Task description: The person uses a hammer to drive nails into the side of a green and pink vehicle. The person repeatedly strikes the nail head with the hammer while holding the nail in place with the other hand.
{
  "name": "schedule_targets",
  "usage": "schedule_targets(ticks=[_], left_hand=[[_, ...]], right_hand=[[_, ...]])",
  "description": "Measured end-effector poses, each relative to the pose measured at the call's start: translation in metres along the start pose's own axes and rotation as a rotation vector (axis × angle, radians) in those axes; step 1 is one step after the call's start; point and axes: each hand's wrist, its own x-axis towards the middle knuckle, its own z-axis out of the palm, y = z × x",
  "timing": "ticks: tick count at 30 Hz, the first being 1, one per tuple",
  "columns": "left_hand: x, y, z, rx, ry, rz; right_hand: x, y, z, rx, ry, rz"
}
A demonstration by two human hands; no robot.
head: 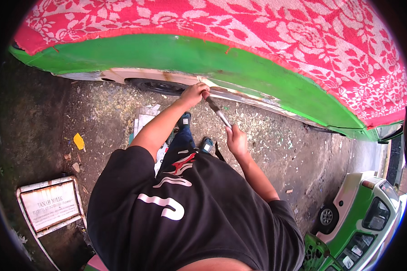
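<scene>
Before me stands a green vehicle (149, 52) whose lower side panel (257, 96) is pale and patchy, with worn paint. My left hand (192, 95) is at this lower panel, beside the wheel (157, 86). Its fingers are curled; whether they grip something small cannot be told. In my right hand (237, 140) is a hand tool (220, 114) with a shiny metal shaft, held slantwise. The tool's dark, reddish far end meets or overlaps the left fingertips, so its exact kind is unclear.
A red and white floral blanket (257, 25) drapes over the vehicle. Pale chips litter the ground (264, 135) around my shoes (207, 145). Flat white pieces (144, 118) lie by my left foot. A framed sign with writing (51, 206) stands behind left, another green-and-white vehicle (356, 216) behind right.
</scene>
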Motion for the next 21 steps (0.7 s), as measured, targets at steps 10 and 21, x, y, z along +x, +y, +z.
schedule_targets(ticks=[10,21], left_hand=[[0.015,0.012,-0.010,0.006,-0.015,-0.123],[-0.014,-0.028,-0.011,-0.041,0.026,-0.125]], right_hand=[[0.038,-0.025,-0.008,-0.033,-0.021,0.071],[0.034,-0.028,-0.021,0.136,0.032,0.184]])
